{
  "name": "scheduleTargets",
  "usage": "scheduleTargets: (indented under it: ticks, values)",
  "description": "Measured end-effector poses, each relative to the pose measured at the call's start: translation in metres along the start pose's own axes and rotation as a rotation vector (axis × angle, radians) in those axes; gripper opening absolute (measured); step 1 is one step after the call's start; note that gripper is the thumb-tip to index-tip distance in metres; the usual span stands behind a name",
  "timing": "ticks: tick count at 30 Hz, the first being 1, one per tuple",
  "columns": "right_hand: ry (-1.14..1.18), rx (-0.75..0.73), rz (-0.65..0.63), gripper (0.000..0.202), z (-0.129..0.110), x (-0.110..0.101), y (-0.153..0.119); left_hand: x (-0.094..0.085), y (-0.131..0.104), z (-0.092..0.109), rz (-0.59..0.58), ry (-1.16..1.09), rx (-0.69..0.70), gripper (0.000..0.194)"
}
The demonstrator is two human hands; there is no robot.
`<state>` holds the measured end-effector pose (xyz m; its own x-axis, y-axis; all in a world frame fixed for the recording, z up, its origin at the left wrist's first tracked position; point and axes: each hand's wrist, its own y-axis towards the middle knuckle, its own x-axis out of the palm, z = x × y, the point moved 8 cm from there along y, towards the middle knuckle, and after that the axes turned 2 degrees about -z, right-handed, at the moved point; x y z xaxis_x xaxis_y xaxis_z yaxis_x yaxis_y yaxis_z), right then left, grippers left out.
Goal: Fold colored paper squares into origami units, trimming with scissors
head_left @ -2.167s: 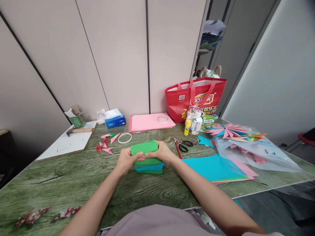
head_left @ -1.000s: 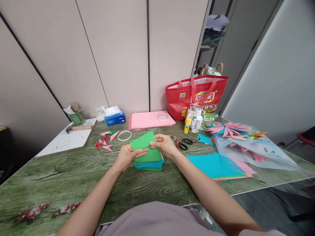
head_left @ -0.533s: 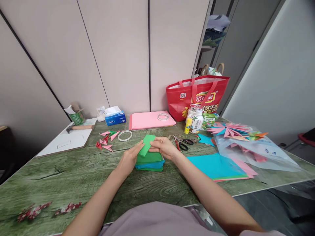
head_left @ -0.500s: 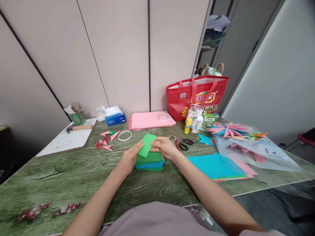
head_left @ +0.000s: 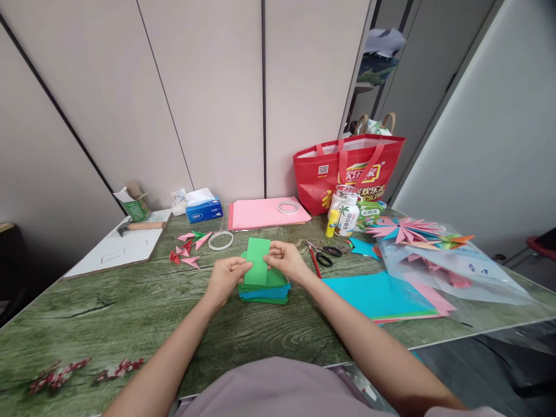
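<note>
Above the table [head_left: 130, 318], facing hands [head_left: 226, 281] [head_left: 290, 262] pinch green paper [head_left: 257, 259].

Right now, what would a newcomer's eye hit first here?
Probably the big red bag at the back right of the table, bold against the pale wall. Next, the bright green paper near the middle, held between the left grip and right grip, with a green-and-blue paper stack behind it in view. Then the spiky pink-and-blue paper star on the right, by a translucent plastic bag.
</note>
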<state>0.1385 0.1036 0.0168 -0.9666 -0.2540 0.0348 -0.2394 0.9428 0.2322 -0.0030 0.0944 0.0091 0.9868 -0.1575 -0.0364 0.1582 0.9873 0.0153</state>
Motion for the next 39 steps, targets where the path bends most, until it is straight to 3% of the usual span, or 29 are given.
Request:
scheduleTargets:
  ticks: [7,14,20,25,28,39]
  values:
    - [0.032,0.079,0.036,0.032,0.009,0.001,-0.001,0.003,-0.002,0.002,-0.038,-0.12,0.021,0.023]
    - [-0.124,-0.006,-0.122,0.025,-0.002,0.013,-0.005,0.004,-0.001,0.008,-0.081,-0.272,-0.015,0.027]
    - [-0.163,-0.015,-0.107,0.028,0.001,0.013,-0.005,-0.006,0.001,0.003,0.015,-0.324,-0.032,0.021]
    - [-0.22,-0.033,-0.073,0.032,0.001,0.01,-0.005,-0.001,0.0,0.005,-0.036,-0.31,-0.029,0.036]
    - [-0.241,-0.05,-0.092,0.031,-0.002,0.012,-0.006,0.0,0.0,0.005,-0.053,-0.309,-0.027,0.036]
    - [-0.282,-0.094,-0.159,0.035,-0.01,0.018,-0.01,-0.006,0.0,0.0,0.054,-0.296,-0.035,0.031]
